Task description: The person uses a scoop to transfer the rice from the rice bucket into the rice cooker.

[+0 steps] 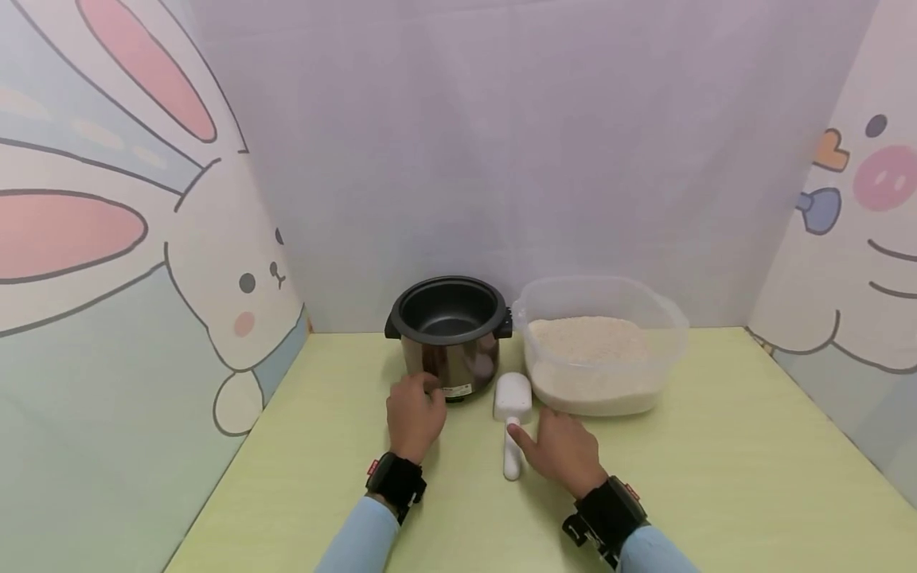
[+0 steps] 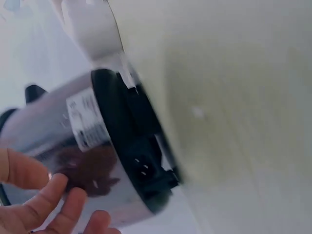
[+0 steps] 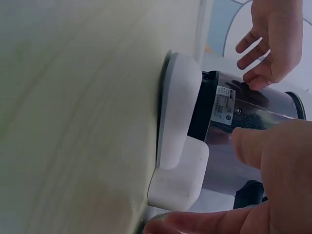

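Observation:
A rice cooker pot [image 1: 458, 366] with a dark inner bowl and a shiny body stands at the back middle. Close to its front is my left hand [image 1: 415, 414], its fingers loosely bent with nothing between them; the left wrist view shows the fingertips [image 2: 75, 195] by the cooker's side, and contact is hard to tell. A white scoop [image 1: 513, 398] lies on the table, handle toward me. Over its right side my right hand [image 1: 562, 450] hovers. In the right wrist view the thumb [image 3: 248, 146] and index finger stand apart around the scoop without gripping it.
A clear plastic tub [image 1: 673, 334] holding pale grain [image 1: 591, 341], which looks like rice, stands right of the cooker. Behind is a plain pale curtain [image 1: 501, 159]. Cartoon-printed panels [image 1: 243, 239] flank the light yellow table [image 1: 738, 446].

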Action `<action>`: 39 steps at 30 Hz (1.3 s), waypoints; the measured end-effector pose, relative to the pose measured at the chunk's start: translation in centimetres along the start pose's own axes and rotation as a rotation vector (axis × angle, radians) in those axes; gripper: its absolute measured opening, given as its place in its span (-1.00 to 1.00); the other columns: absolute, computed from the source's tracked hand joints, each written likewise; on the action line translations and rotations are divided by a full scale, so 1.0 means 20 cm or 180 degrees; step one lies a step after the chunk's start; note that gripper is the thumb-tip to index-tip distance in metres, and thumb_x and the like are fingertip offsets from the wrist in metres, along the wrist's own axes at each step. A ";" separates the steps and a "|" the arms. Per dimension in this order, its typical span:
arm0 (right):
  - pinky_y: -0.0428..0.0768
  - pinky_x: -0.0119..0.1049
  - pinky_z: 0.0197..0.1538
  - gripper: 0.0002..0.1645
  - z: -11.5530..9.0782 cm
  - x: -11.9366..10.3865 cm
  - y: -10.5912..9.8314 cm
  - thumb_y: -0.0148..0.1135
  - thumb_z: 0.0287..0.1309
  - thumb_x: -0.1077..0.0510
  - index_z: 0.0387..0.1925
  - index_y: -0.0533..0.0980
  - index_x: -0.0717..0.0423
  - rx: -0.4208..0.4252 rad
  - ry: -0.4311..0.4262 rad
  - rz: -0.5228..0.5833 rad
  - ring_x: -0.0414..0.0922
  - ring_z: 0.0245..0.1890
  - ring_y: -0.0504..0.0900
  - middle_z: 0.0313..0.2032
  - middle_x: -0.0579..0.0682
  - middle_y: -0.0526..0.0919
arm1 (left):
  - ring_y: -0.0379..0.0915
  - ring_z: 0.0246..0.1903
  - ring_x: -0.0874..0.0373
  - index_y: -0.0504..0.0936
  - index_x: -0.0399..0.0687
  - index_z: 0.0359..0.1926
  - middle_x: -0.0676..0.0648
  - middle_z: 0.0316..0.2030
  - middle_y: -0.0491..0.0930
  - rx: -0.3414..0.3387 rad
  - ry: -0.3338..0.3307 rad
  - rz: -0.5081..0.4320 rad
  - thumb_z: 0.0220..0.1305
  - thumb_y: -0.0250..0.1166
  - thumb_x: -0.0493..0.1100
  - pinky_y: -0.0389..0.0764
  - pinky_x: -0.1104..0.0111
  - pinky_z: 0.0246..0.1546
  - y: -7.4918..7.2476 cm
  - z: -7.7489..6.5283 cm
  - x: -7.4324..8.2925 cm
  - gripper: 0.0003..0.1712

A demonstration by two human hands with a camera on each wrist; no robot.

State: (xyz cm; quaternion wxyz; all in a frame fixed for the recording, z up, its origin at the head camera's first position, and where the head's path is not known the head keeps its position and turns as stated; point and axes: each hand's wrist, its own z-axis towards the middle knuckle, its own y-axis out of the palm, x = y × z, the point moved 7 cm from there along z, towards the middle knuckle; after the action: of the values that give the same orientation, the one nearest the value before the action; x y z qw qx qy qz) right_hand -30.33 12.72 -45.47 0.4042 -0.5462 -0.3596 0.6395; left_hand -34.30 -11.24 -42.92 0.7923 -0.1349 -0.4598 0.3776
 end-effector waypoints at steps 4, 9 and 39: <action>0.34 -0.15 -0.62 -0.27 0.02 0.00 0.06 0.16 0.27 -0.47 -0.56 0.41 0.09 -0.0335 0.0153 0.0063 -0.05 -0.62 0.46 -0.61 -0.01 0.43 | 0.48 -0.41 -0.04 0.70 -0.19 -0.31 -0.12 -0.38 0.57 -0.0041 -0.0546 -0.0378 0.41 0.10 -0.21 0.47 0.11 -0.34 0.02 0.06 -0.13 -0.74; 0.32 -0.17 -0.57 -0.22 0.03 -0.02 0.11 0.13 0.25 -0.53 -0.55 0.40 0.09 -0.0511 0.0244 0.0068 -0.06 -0.62 0.45 -0.59 -0.01 0.43 | 0.33 -0.52 0.07 0.66 -0.24 -0.34 -0.08 -0.49 0.52 -0.0136 -0.0988 -0.0694 0.54 -0.03 -0.13 0.34 0.24 -0.42 0.06 0.12 -0.28 -0.58; 0.53 -0.03 -0.54 -0.66 0.08 -0.10 0.14 0.34 0.27 0.05 -0.52 0.53 0.18 -0.0351 0.0213 -0.0100 0.05 -0.58 0.58 -0.57 0.06 0.55 | 0.45 -0.08 -0.04 0.39 -0.22 0.30 -0.28 0.21 0.39 -0.0357 -0.2605 -0.3046 0.53 0.00 0.29 0.62 0.25 -0.19 0.02 0.39 -0.43 -0.30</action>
State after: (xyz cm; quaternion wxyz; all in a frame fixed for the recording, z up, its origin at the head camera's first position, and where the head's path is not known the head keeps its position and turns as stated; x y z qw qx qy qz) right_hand -32.03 9.71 -46.95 0.3953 -0.5829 -0.3892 0.5937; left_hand -43.57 -18.18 -44.30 0.6253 0.1997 -0.7541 -0.0222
